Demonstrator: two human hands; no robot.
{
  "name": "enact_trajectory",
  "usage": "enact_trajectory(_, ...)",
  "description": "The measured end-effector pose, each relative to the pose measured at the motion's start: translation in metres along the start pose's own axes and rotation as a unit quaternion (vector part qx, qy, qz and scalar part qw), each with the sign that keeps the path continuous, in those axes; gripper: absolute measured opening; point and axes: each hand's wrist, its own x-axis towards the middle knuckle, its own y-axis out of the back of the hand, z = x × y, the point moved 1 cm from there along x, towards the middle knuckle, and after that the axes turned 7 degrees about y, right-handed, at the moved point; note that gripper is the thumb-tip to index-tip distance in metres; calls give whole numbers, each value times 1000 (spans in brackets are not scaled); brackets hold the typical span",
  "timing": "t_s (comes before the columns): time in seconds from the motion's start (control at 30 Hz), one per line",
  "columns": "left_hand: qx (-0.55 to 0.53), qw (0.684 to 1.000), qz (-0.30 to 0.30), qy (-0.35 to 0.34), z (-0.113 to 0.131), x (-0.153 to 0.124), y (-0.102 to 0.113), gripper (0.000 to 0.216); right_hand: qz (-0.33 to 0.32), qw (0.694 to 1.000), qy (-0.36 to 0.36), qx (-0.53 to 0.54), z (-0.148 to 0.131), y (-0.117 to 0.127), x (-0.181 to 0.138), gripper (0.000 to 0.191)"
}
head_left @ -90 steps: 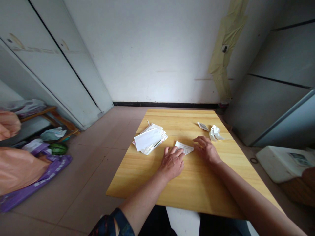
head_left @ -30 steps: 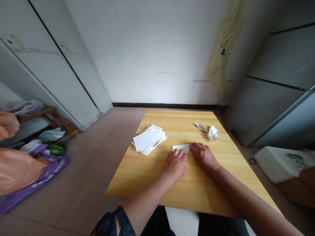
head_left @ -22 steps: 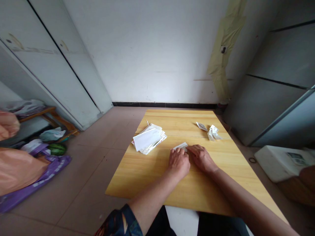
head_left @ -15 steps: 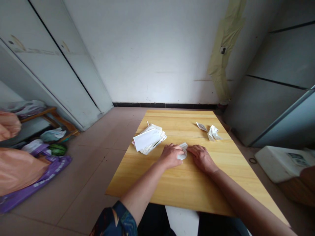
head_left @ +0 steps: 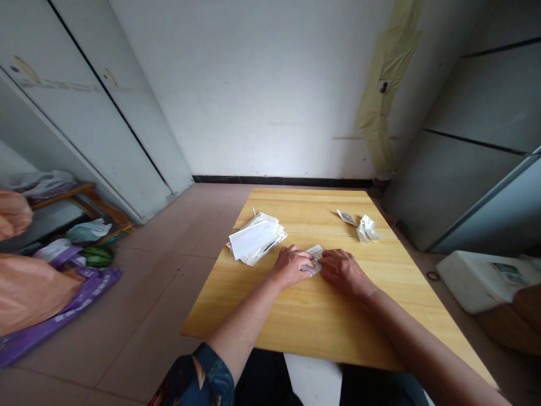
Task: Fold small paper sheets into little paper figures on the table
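Note:
A small folded piece of paper (head_left: 315,255), white with faint printing, lies on the wooden table between my hands. My left hand (head_left: 291,265) holds its left side, fingers closed over it and pressing it against the tabletop. At its right edge, my right hand (head_left: 343,269) has its fingers bent together on the paper; the fingertips are partly hidden. Left of my left hand sits a loose stack of papers (head_left: 256,239) with a plain white sheet on top.
A crumpled paper (head_left: 367,229) and a small flat folded paper (head_left: 346,217) lie toward the table's (head_left: 321,327) far right. A white box (head_left: 482,282) stands on the floor at right. Bags and a watermelon (head_left: 98,256) are at left.
The paper has turned slightly and looks flatter and more evenly folded. My right hand has shifted a little left onto its edge; my left hand has barely moved.

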Motion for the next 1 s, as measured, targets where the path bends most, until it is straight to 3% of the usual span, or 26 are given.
enact_trajectory(0.2, -1, 1000, 3, -10, 1, 0, 2, 14, -5, 1000, -2, -17, -4, -2, -2, 21)
enact_trajectory(0.33, 21, 997, -72, -37, -3, 2, 13, 31, -29, 999, -8, -32, -4, 1, 2, 19)
enact_trajectory(0.47, 30, 992, -117, -46, -8, 9, 22, 26, -43, 997, -16, -59, -3, -1, 6, 13)
enact_trajectory(0.6, 13, 993, -105, -47, -12, 12, 17, 19, -40, 997, -14, -62, -2, -3, 6, 11)
enact_trajectory(1.0, -81, 995, -49, -28, -17, 8, 2, 5, 8, 1000, -10, -22, 2, -8, -2, 26)
